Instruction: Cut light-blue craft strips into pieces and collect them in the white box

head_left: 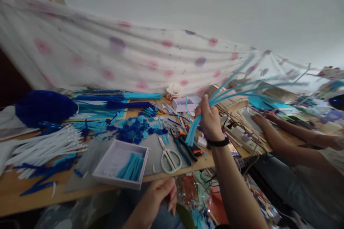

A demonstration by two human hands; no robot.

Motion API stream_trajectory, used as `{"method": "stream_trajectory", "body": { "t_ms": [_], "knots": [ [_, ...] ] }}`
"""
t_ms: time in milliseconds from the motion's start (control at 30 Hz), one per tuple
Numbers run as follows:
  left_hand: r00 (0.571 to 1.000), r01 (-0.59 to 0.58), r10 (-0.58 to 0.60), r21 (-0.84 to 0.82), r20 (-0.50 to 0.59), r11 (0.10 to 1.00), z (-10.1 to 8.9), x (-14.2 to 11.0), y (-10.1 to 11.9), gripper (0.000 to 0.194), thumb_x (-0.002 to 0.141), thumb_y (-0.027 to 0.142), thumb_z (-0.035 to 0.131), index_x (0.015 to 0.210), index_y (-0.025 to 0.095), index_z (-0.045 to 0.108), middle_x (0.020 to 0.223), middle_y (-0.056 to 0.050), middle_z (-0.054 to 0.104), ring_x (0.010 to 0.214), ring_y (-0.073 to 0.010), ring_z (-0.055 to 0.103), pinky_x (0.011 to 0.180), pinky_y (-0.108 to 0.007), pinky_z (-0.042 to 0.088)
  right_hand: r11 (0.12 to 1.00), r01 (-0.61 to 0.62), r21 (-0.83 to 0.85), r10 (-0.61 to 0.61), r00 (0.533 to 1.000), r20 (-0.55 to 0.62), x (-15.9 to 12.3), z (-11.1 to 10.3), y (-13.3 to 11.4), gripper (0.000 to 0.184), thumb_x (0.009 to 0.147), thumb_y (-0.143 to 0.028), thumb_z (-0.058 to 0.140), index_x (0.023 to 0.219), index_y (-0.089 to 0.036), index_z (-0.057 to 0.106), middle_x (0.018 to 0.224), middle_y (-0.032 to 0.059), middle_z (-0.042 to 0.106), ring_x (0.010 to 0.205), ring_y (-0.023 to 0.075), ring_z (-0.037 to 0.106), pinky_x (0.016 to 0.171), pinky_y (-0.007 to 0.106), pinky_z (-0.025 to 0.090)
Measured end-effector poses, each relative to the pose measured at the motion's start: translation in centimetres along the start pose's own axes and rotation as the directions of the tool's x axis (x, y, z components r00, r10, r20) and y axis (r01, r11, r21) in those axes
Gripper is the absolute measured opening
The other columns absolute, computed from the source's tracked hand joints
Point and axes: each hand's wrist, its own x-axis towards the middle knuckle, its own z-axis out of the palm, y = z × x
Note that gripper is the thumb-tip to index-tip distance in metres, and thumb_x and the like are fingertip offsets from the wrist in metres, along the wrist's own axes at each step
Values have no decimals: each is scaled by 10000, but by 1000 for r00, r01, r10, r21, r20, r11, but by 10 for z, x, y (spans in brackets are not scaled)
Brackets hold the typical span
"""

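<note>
A bundle of light blue pipe cleaners [194, 130] is gripped in my right hand [210, 118], raised above the table's front part. Their long ends fan out to the upper right, blurred, and the short ends point down left. My left hand [163, 191] rests low by my lap, in front of the table edge, fingers loosely curled with nothing visible in them. Between the hands lie white-handled scissors [171, 161] and dark-handled pliers [182, 150]. A white box [107, 162] with short light blue pieces and small clear beads sits at the table's front.
White stems [51, 146] and dark blue pieces [45, 175] lie at left; blue flower shapes [133, 128] cover the middle. A small box [184, 105] stands behind. Right of me are a power strip [247, 143] with cables and another person's forearms [279, 143].
</note>
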Motion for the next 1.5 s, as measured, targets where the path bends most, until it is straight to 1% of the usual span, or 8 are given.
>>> {"method": "stream_trajectory", "body": {
  "t_ms": [100,233,367,533,833,1033,1167,1500],
  "knots": [
    [974,-189,143,-277,-177,942,5,9,9,391,704,508,835,802,150,712,761,-39,721,772,-175,669,822,-298,504,999,0,-34,2,998,64,-11,-1,-7,658,801,-777,561,457,-220,496,357,-58,348,329,90,325,348,250,235],
    [919,-353,181,-529,-349,772,27,27,45,334,987,404,500,998,160,728,1114,-106,737,1082,-220,669,968,-357,504,996,70,-48,-66,993,94,-43,16,-8,582,880,-645,581,498,-213,500,402,-50,388,388,101,378,402,242,293],
    [888,-398,177,-517,-424,758,42,32,66,336,1021,307,439,1005,141,730,1097,-108,754,1111,-215,668,899,-308,531,988,125,-91,-99,964,248,-62,26,-11,485,861,-471,678,506,-204,484,466,-39,461,470,104,419,467,234,343],
    [848,-375,93,-466,-521,801,44,25,73,285,992,207,490,883,150,747,891,-54,771,935,-177,704,720,-237,528,998,51,-29,-29,852,522,-69,26,-12,384,806,-410,749,573,-193,534,596,-6,603,577,132,544,523,235,406],
    [832,-345,49,-445,-552,826,39,16,82,276,983,226,484,910,145,738,956,-67,776,909,-178,703,723,-247,508,986,-110,-122,163,748,643,-72,26,-12,338,789,-363,750,619,-203,505,523,-63,516,390,73,446,375,195,312],
    [792,-412,116,-385,-599,826,34,20,73,212,938,235,544,887,168,739,915,-42,760,964,-182,681,717,-234,486,989,51,-140,36,830,557,-76,35,-7,299,784,-297,749,620,-204,517,557,-49,552,498,99,491,471,211,370],
    [776,-428,94,-411,-623,805,35,18,74,221,921,230,543,851,150,736,857,-47,761,889,-179,691,721,-243,483,978,103,-179,22,811,585,-78,40,-5,242,768,-223,725,625,-199,532,583,-46,541,546,107,486,506,218,368],
    [784,-552,276,-421,-556,720,31,22,78,242,931,273,533,863,134,720,902,-87,761,921,-212,698,860,-315,506,979,-202,-8,181,855,486,-74,39,-9,362,755,-437,783,653,-223,510,411,-73,511,308,86,428,308,190,293]
  ]
}}
